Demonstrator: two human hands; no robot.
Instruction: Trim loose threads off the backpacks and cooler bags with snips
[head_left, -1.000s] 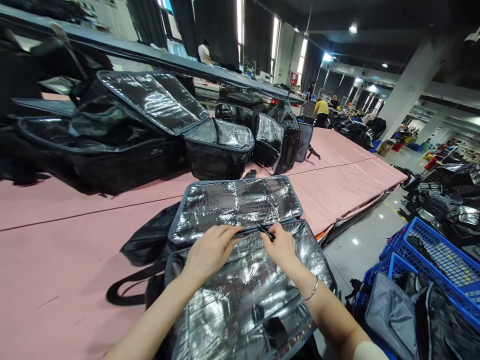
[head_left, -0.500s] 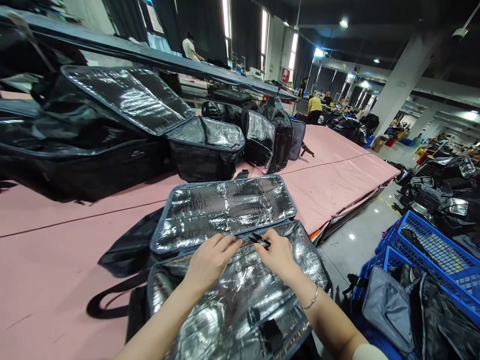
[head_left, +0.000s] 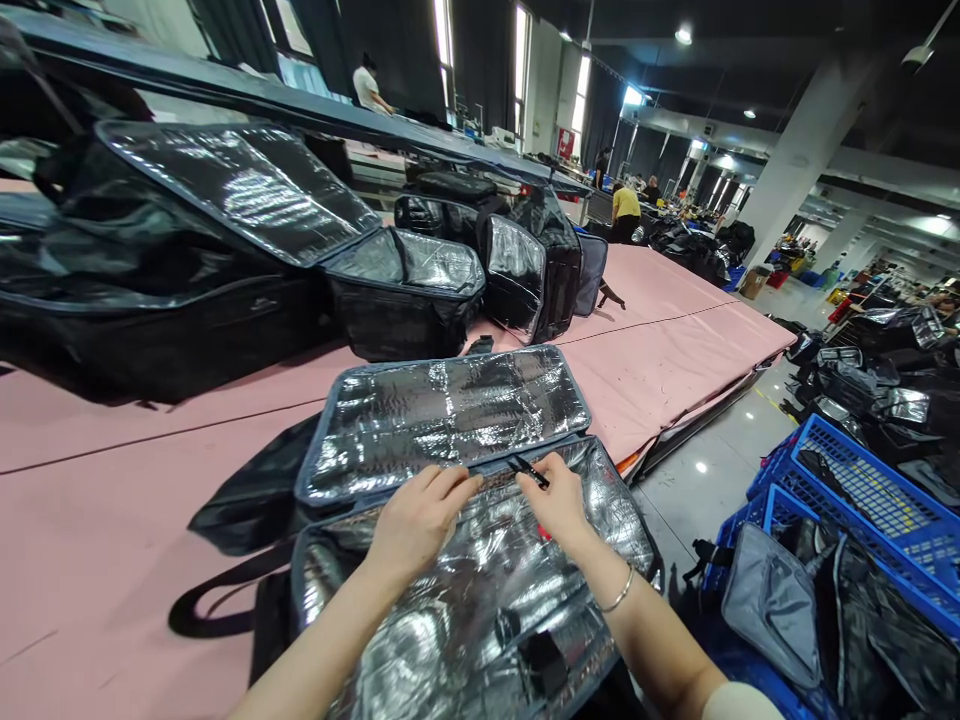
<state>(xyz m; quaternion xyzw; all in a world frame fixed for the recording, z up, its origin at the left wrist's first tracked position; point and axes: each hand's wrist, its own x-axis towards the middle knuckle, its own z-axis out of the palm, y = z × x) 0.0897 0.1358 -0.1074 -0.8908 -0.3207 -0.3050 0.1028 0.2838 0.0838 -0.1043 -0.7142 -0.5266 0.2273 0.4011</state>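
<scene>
A silver foil-lined cooler bag (head_left: 480, 590) lies open in front of me on the pink table (head_left: 97, 520), its lid (head_left: 442, 410) flapped back. My left hand (head_left: 420, 520) rests on the lining near the hinge seam, fingers curled and pressing down. My right hand (head_left: 555, 500) pinches a small black tool (head_left: 529, 470), perhaps thread snips, at the seam between lid and body. A bracelet is on my right wrist.
Several more open foil-lined black bags (head_left: 405, 290) stand along the back of the table. Blue plastic crates (head_left: 870, 500) with bags sit on the floor at right. Other people (head_left: 624, 212) work farther off. A white pillar (head_left: 795, 150) stands at right.
The view has shifted slightly. Both hands stay at the seam; my right hand with the black tool has moved a little along it.
</scene>
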